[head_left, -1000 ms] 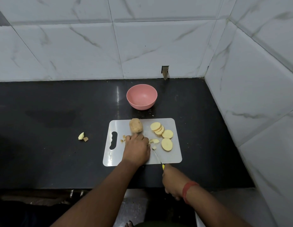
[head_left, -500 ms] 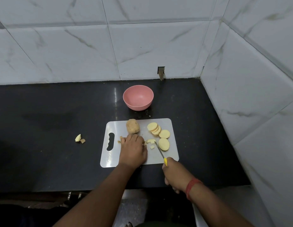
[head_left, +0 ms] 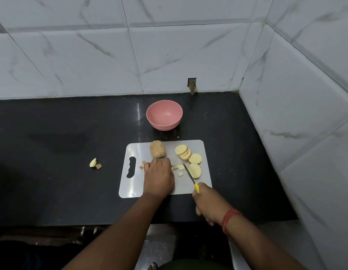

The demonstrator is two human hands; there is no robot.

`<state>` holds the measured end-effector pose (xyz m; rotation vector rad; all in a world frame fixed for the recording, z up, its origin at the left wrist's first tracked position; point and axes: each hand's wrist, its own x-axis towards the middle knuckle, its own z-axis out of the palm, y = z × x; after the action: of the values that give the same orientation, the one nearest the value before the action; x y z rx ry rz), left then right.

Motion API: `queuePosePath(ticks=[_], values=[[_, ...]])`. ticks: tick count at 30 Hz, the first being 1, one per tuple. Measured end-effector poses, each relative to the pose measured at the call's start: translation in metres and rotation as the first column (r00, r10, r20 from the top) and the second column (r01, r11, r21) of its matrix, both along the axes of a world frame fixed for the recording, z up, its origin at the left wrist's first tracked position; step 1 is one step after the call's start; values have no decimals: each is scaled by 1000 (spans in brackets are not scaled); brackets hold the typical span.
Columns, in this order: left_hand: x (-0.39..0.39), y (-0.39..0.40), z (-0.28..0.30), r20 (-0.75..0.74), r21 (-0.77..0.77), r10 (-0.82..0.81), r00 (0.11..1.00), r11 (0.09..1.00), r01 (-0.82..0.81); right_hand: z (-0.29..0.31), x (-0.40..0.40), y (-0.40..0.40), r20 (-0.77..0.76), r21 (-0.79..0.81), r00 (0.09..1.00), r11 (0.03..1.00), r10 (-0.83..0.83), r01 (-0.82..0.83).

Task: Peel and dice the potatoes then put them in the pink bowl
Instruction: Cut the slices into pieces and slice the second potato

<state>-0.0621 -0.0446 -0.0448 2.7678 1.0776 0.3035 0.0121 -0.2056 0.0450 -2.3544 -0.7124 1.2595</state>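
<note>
- While the left hand (head_left: pixel 158 177) lies knuckles-up on the white cutting board (head_left: pixel 134 184), its fingers bend down over something on the board; what they press is hidden beneath them, so I cannot tell whether they hold a piece.
- Gripped in the right hand (head_left: pixel 208 203), whose fingers wrap its yellow handle, the knife (head_left: pixel 189 175) has its long axis running diagonally, the tip pointing away and to the left toward the small cut pieces (head_left: pixel 178 168) beside the left hand's fingers.
- A whole potato (head_left: pixel 158 149), still in its brown skin, lies near the board's far edge just beyond the left hand's fingertips; its long axis runs roughly away from the person, leaning slightly left.
- Pale yellow round slices (head_left: pixel 184 152) overlap in a short row on the right part of the board, with two more slices (head_left: pixel 195 164) lying flat nearer the knife blade.
- Tiny brownish bits (head_left: pixel 142 165) sit on the board left of the left hand, near the handle slot.
- On the black counter (head_left: pixel 52 182) beyond the board's far edge stands the pink bowl (head_left: pixel 164 115), apart from the board.
- Two potato scraps (head_left: pixel 95 163) lie on the counter well left of the board.
- A red band (head_left: pixel 229 219) circles the right wrist.
- White marbled tiles (head_left: pixel 169 45) form the walls behind and to the right.
</note>
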Motion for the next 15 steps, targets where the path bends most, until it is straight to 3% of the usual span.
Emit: queuePosePath(ticks=[6, 10, 15], values=[[-1, 7, -9, -8, 162, -20, 1000, 987, 21, 1, 4, -1, -20, 23, 1000, 999, -24, 24], [3, 7, -12, 18, 160, 29, 999, 987, -32, 4, 6, -1, -10, 23, 1000, 1000, 3, -3], [1, 9, -17, 2, 165, -68, 998, 984, 66, 4, 8, -1, 2, 28, 1000, 1000, 13, -13]])
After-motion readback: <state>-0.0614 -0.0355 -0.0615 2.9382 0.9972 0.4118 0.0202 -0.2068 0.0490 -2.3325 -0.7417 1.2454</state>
